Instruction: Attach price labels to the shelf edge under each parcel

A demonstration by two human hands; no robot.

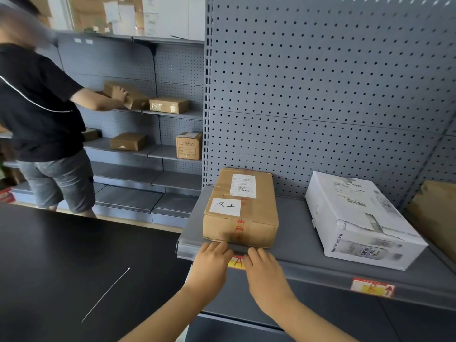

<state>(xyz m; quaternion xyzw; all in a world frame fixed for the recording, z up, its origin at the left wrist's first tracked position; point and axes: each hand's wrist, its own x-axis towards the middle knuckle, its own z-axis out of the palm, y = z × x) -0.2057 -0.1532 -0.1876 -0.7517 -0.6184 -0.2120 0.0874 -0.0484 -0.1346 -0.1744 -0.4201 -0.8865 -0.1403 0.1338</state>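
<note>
Blocking view: left hand (212, 262) and right hand (265, 270) cover most of price label (237, 262); only a red-yellow strip shows between them.
Hands: both laid near flat on shelf edge (308, 269), pressing; thumbs hidden, no visible grip on anything.
Label spot: on the edge, directly under brown parcel (240, 208).
Second label (372, 288): same edge, under white parcel (357, 218).
Around: another brown box (436, 213) cut off at right; other person (42, 107) at left, hand on a carton (130, 96).
Far shelving (148, 154): that carton and several more like it, spaced apart.
Surface: grey shelf (293, 218), pegboard back (320, 82); black tabletop (61, 267) lower left.
</note>
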